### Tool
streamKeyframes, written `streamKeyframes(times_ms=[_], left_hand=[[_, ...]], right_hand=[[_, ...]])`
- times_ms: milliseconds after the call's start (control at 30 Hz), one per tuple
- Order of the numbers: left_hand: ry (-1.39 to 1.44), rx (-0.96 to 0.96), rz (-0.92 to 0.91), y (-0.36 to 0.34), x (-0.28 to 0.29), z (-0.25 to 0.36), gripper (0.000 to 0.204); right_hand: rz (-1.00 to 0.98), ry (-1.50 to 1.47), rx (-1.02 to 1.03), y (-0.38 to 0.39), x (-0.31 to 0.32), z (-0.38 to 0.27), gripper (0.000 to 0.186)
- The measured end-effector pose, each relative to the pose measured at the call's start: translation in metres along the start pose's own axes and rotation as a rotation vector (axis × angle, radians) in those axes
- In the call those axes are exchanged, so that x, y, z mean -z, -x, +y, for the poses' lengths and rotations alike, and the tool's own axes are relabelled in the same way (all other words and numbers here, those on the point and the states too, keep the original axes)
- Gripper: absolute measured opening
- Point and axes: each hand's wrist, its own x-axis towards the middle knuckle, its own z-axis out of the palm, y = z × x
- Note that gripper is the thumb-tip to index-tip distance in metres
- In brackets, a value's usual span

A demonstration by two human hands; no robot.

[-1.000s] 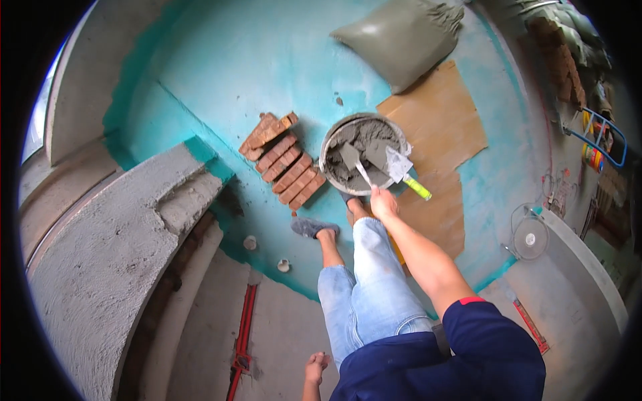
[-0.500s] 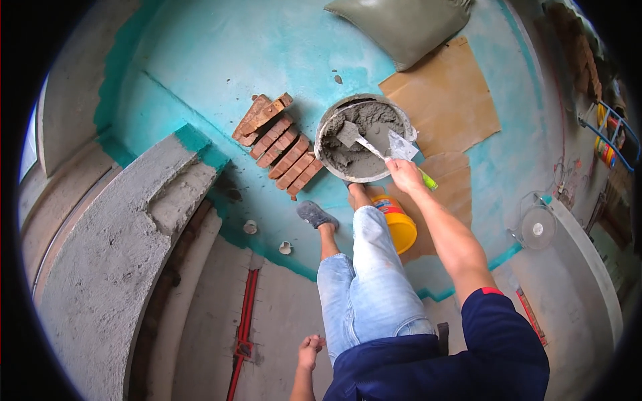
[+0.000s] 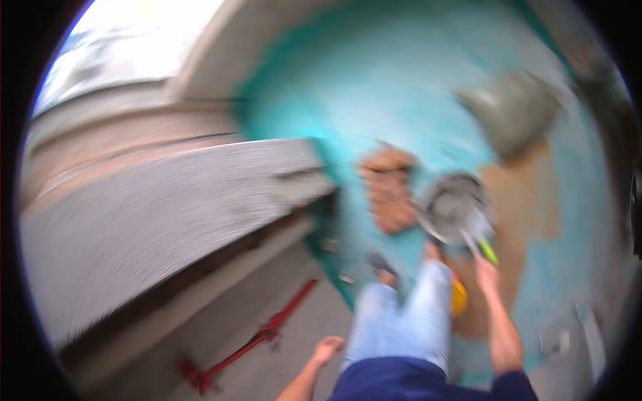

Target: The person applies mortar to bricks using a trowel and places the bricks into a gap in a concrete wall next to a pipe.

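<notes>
The view is blurred. My right hand (image 3: 487,273) grips the handle of a metal trowel (image 3: 468,237) at a bucket of grey mortar (image 3: 449,206). A second tool with a yellow-green handle (image 3: 488,251) lies at the bucket's right side. My left hand (image 3: 329,349) hangs beside my left thigh, fingers curled; whether anything is in it is unclear. Stacked red bricks (image 3: 388,190) lie left of the bucket. A yellow bucket (image 3: 458,296) shows beside my right leg.
A rough concrete ledge (image 3: 147,200) runs along the left, below a bright window (image 3: 124,40). A full grey-green sack (image 3: 508,110) and brown board (image 3: 531,200) lie on the turquoise floor (image 3: 394,80). Red piping (image 3: 287,307) sits in the grey surface at lower left.
The camera has swung, shifting bricks, bucket and sack rightward in the picture and showing more window and ledge. My right hand stays on the trowel handle; my left still hangs low.
</notes>
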Motion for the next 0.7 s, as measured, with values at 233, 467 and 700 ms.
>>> streamKeyframes(times_ms=[233, 467, 700], left_hand=[[0.163, -0.319, 0.109, -0.06, 0.009, -0.106, 0.032], [0.172, -0.486, 0.227, -0.062, 0.04, -0.092, 0.031], [0.272, -0.599, 0.34, -0.047, 0.158, -0.091, 0.029]], right_hand=[[-0.382, 0.537, 0.511, 0.188, -0.018, -0.218, 0.044], [-0.864, 0.389, 0.581, 0.357, -0.092, -0.406, 0.04], [-1.421, 0.224, 1.059, 0.594, -0.163, -0.608, 0.024]])
